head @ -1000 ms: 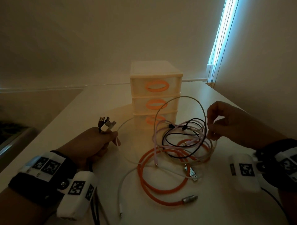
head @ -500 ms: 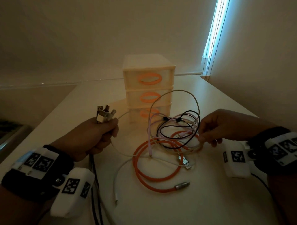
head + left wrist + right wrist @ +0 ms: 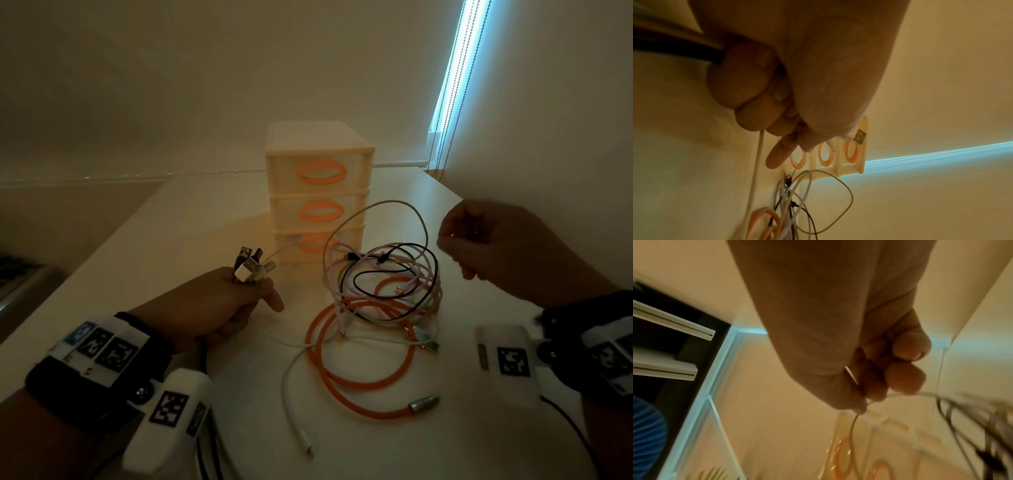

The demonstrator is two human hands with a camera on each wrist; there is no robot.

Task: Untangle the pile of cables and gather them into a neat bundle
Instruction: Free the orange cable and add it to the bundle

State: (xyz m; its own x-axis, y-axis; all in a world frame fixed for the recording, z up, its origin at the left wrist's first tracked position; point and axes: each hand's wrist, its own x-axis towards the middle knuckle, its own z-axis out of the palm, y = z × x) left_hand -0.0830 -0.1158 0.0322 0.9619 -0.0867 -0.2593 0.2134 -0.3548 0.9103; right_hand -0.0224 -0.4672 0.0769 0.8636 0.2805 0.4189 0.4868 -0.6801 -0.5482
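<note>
A tangled pile of cables (image 3: 383, 284), pink, black, white and beige, lies on the table in front of the drawer unit. A thick orange cable (image 3: 359, 380) loops out of it toward me, ending in a metal plug (image 3: 423, 402). My left hand (image 3: 219, 301) grips several plug ends (image 3: 251, 267) bunched in the fist, their cords trailing below the wrist. The same plug ends (image 3: 860, 134) stick out past the left hand (image 3: 777, 81) in the left wrist view. My right hand (image 3: 445, 240) hovers right of the pile, above the table. Its thumb and fingers (image 3: 869, 394) pinch a thin pale cable (image 3: 854, 423).
A small cream drawer unit (image 3: 318, 192) with orange handles stands just behind the pile. The table (image 3: 205, 222) drops off at the left edge. A wall closes the right side, with a bright blind strip (image 3: 455, 85) at the far right corner.
My right hand has lifted from the right side of the pile, up and slightly right, still pinching a thin cable. The left hand keeps its hold on the plug ends.
</note>
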